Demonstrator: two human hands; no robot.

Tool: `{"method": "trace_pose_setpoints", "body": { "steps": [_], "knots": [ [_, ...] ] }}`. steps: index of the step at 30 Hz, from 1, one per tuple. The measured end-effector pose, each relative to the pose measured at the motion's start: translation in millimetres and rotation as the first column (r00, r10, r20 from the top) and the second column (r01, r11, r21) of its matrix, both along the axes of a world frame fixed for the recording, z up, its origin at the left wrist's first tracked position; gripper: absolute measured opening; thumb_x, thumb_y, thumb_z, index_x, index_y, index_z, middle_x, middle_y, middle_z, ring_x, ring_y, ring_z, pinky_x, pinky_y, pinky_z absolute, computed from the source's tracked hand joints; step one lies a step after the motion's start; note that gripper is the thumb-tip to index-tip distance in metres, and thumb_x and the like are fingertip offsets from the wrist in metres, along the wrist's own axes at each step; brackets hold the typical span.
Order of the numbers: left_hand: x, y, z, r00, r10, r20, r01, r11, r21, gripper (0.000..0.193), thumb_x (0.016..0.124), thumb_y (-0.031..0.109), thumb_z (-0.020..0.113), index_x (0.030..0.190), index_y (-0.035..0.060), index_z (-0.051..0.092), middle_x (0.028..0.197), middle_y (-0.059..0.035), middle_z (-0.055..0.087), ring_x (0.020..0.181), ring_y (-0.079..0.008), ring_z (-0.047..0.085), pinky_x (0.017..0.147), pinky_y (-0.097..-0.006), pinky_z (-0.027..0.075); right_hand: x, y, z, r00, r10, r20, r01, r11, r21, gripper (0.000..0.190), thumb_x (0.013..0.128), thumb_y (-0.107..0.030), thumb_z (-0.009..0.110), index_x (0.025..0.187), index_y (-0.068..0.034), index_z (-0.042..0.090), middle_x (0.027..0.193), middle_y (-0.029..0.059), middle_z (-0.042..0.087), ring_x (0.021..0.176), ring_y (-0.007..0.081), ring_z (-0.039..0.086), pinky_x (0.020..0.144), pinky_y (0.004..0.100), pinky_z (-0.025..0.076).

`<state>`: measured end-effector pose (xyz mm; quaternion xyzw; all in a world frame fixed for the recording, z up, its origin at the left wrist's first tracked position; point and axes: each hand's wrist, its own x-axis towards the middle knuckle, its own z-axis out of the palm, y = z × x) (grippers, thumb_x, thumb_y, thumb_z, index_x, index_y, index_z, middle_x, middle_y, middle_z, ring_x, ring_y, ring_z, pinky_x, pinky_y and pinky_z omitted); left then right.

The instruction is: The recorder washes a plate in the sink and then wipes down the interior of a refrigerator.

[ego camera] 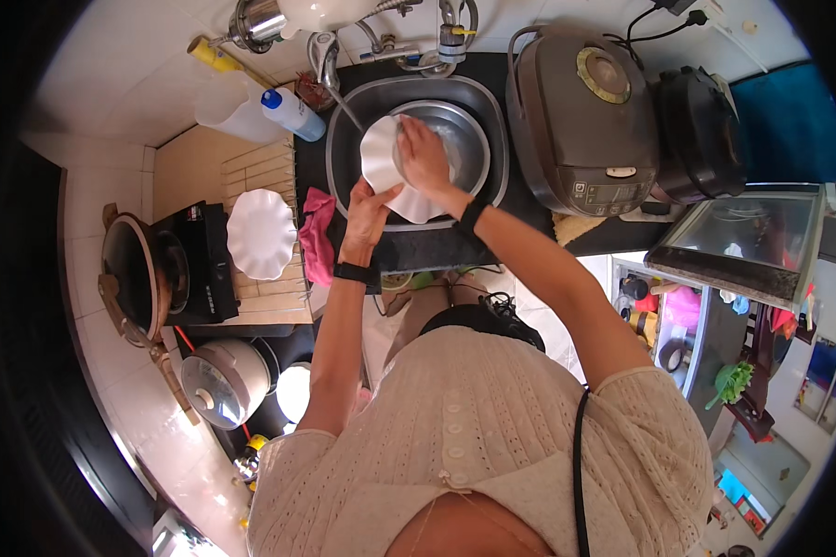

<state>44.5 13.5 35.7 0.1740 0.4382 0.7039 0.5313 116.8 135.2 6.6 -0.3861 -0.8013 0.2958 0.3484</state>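
A white plate with a wavy rim (377, 157) is tilted over a round stainless steel basin (479, 150), which sits inside the sink (330, 157). My left hand (366, 214) grips the plate's near left edge, thumb on its face. My right hand (423, 157) presses on the plate's inner face with its fingers close together. Whether a cloth or sponge lies under those fingers cannot be made out. Left of the sink, a second white wavy-rimmed dish (262, 234) rests on a wire rack (254, 163). A pink cloth (318, 237) hangs between rack and sink.
A faucet (326, 59) reaches over the sink from behind. A bottle with a blue cap (294, 115) and a whitish plastic pitcher (230, 104) stand at back left. A large rice cooker (578, 125) flanks the sink on the right. A lidded pot (224, 383) and a pan (136, 275) are at left.
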Motion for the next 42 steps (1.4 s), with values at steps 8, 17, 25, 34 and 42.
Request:
{"method": "trace_pose_setpoints", "body": {
  "steps": [8, 17, 25, 34, 42],
  "knots": [
    [2, 3, 3, 0.996, 0.053, 0.067, -0.053, 0.999, -0.003, 0.043, 0.079, -0.012, 0.059, 0.119, -0.0028, 0.049, 0.116, -0.0103, 0.059, 0.106, -0.0196, 0.057, 0.093, -0.0311, 0.045, -4, 1, -11, 0.997, -0.035, -0.068, 0.041, 0.996, 0.078, 0.037, 0.093, -0.028, 0.039, 0.117, -0.002, 0.054, 0.115, 0.0164, 0.055, 0.105, 0.0336, 0.052, 0.091, 0.0443, 0.040],
    [8, 1, 0, 0.991, 0.082, 0.107, -0.085, 0.996, 0.023, 0.041, 0.079, -0.012, 0.058, 0.118, -0.0005, 0.052, 0.116, -0.0099, 0.059, 0.107, -0.0194, 0.057, 0.093, -0.0321, 0.045, 5, 44, -25, 0.993, -0.031, 0.112, 0.064, 0.951, -0.303, 0.040, 0.094, -0.027, 0.037, 0.122, -0.001, 0.051, 0.118, 0.0201, 0.054, 0.109, 0.0373, 0.050, 0.096, 0.0433, 0.039],
    [3, -4, 2, 0.989, 0.091, 0.114, -0.094, 0.995, 0.024, 0.039, 0.081, -0.010, 0.057, 0.118, 0.0001, 0.052, 0.115, -0.0095, 0.060, 0.106, -0.0186, 0.058, 0.093, -0.0322, 0.046, 8, 29, -25, 0.998, -0.059, -0.035, 0.052, 0.984, -0.169, 0.040, 0.095, -0.027, 0.034, 0.118, 0.001, 0.053, 0.109, 0.0235, 0.056, 0.104, 0.0394, 0.051, 0.093, 0.0447, 0.039],
    [-3, 5, -18, 0.958, 0.223, 0.181, -0.232, 0.972, 0.029, 0.034, 0.088, -0.002, 0.055, 0.121, 0.0020, 0.051, 0.119, -0.0082, 0.058, 0.111, -0.0185, 0.054, 0.097, -0.0326, 0.042, 12, -28, -14, 0.996, -0.094, 0.009, 0.094, 0.995, -0.028, 0.038, 0.094, -0.026, 0.038, 0.118, 0.000, 0.053, 0.119, 0.0218, 0.053, 0.113, 0.0386, 0.047, 0.098, 0.0455, 0.036],
    [4, 18, -13, 0.948, 0.203, 0.244, -0.223, 0.973, 0.057, 0.034, 0.090, 0.005, 0.056, 0.123, 0.0032, 0.050, 0.120, -0.0065, 0.057, 0.112, -0.0178, 0.053, 0.098, -0.0330, 0.042, 24, 22, -33, 0.980, -0.197, 0.028, 0.198, 0.964, -0.177, 0.042, 0.094, -0.024, 0.040, 0.123, 0.006, 0.047, 0.117, 0.0250, 0.052, 0.112, 0.0389, 0.047, 0.097, 0.0441, 0.037]
  ]
}}
